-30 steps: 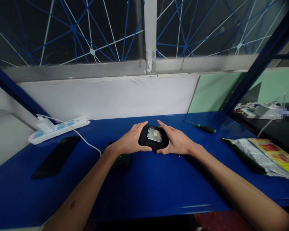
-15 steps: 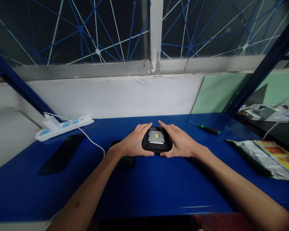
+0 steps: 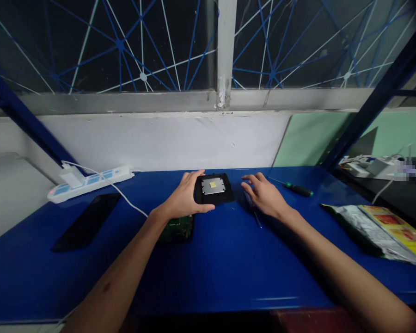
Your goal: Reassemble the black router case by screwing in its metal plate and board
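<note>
My left hand [image 3: 182,198] grips the left side of a black plastic casing [image 3: 213,199], thumb at the near edge and fingers at the far edge. On the casing is a silver metal plate [image 3: 219,186] with a small yellowish square [image 3: 212,184] on it. My right hand [image 3: 263,194] is off the casing, fingers loosely bent and apart, holding nothing I can see. Just beside and partly under it lies a small screwdriver [image 3: 250,202] with a dark bluish handle. Partly behind my left wrist sits a dark tray-like part with a green circuit board [image 3: 179,226].
A green-and-black screwdriver [image 3: 300,189] lies at the back right, near a foil snack bag [image 3: 377,231]. To the left are a dark phone-like slab [image 3: 86,222], a white power strip [image 3: 100,181] and a white cable [image 3: 131,204]. A tiny piece [image 3: 233,208] lies near the casing.
My right hand has let go of the casing and moved right, near the small screwdriver. The casing, in my left hand alone, has shifted slightly left and the circuit board shows more.
</note>
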A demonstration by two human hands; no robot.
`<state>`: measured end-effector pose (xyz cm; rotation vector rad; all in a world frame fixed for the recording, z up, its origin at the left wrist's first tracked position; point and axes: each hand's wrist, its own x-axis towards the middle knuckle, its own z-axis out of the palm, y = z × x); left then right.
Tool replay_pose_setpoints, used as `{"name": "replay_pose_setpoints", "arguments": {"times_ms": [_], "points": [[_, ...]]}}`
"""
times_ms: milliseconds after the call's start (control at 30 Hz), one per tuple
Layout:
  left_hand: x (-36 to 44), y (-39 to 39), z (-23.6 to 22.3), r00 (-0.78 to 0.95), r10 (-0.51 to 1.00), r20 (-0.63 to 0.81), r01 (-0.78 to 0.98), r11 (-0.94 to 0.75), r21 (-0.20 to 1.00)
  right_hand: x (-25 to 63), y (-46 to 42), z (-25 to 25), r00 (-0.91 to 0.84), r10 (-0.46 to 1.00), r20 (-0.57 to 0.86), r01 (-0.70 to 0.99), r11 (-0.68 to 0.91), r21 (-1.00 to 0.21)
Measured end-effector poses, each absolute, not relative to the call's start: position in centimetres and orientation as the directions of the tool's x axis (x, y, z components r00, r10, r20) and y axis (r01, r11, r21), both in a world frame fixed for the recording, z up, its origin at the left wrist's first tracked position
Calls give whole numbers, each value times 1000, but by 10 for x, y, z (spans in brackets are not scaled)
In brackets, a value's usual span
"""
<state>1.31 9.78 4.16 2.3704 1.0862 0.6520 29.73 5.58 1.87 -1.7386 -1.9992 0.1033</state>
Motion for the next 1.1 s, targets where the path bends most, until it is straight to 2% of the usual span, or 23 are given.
{"name": "replay_pose_setpoints", "arguments": {"times_ms": [100, 233, 400, 733, 1100], "points": [[9, 100, 44, 538, 811, 228, 570, -550, 611, 298, 56, 15, 6, 986, 165, 969, 35, -246], [8, 96, 51, 538, 815, 218, 564, -540, 625, 295, 54, 14, 43, 998, 53, 981, -32, -191], [14, 76, 53, 592, 785, 182, 560, -564, 607, 295, 56, 13, 23, 999, 30, 979, -16, -203], [28, 33, 29, 717, 689, 107, 531, -639, 556, 301, 59, 14, 31, 1000, -1, 977, -31, -209], [36, 24, 17, 775, 627, 82, 536, -720, 441, 306, 64, 7, 22, 1000, 18, 971, -17, -236]]}}
